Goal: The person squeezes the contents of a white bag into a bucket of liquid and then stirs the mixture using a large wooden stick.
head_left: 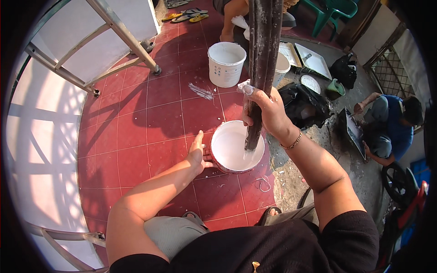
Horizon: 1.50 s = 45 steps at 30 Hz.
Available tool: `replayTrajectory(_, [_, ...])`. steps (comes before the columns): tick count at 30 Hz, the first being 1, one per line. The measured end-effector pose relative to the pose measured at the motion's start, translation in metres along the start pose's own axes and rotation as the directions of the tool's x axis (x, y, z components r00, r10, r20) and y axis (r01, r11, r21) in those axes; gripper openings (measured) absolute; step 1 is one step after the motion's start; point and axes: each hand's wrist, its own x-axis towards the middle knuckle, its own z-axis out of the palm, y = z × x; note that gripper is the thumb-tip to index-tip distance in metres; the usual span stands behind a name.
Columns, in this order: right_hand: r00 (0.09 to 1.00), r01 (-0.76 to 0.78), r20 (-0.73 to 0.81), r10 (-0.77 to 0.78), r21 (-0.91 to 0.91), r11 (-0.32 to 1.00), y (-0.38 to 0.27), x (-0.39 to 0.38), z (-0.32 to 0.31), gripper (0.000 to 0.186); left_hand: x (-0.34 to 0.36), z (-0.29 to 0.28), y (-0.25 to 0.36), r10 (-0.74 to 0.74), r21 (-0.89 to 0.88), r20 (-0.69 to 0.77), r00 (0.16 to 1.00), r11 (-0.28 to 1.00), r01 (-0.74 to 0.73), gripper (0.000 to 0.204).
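Observation:
Close in front of me on the red tiles stands a round bucket of white, paint-like liquid. My right hand is wrapped round a long, dark, grooved bar, smeared with white. The bar stands nearly upright, its lower end dipped in the liquid by the bucket's right side. White smears mark my right thumb and fingers. My left hand lies against the bucket's left side with its fingers spread; the lip is not gripped. The bucket's underside is hidden.
Beyond stands a larger white bucket. Paint trays, a black plastic bag and a green container lie right. A metal ladder stands left. One person crouches at right with a dark panel; another's legs show at the top.

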Motion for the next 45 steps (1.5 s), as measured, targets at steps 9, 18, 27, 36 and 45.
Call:
replayTrajectory(9, [0.996, -0.010, -0.085, 0.010, 0.001, 1.000, 0.011, -0.006, -0.010, 0.025, 0.004, 0.002, -0.002, -0.016, 0.056, -0.021, 1.000, 0.998, 0.017, 0.088])
replayTrajectory(18, [0.922, 0.205, -0.315, -0.224, -0.094, 0.974, 0.077, 0.002, -0.007, 0.023, 0.003, 0.008, 0.001, -0.043, 0.073, 0.002, 0.999, 0.996, 0.043, 0.080])
replayTrajectory(27, [0.994, -0.055, -0.097, 0.055, 0.003, 0.998, 0.077, -0.025, -0.003, 0.025, -0.006, 0.012, 0.005, -0.059, 0.131, -0.026, 0.998, 0.989, 0.062, 0.082])
replayTrajectory(36, [0.930, 0.212, -0.320, -0.182, 0.060, 0.976, 0.091, 0.009, 0.007, 0.022, 0.001, 0.004, 0.004, -0.060, 0.088, 0.095, 0.994, 0.995, 0.052, 0.085])
replayTrajectory(45, [0.981, -0.017, -0.196, 0.007, -0.050, 0.999, 0.080, -0.017, -0.003, 0.025, 0.000, 0.006, 0.003, -0.075, 0.033, -0.029, 0.997, 0.997, 0.076, 0.088])
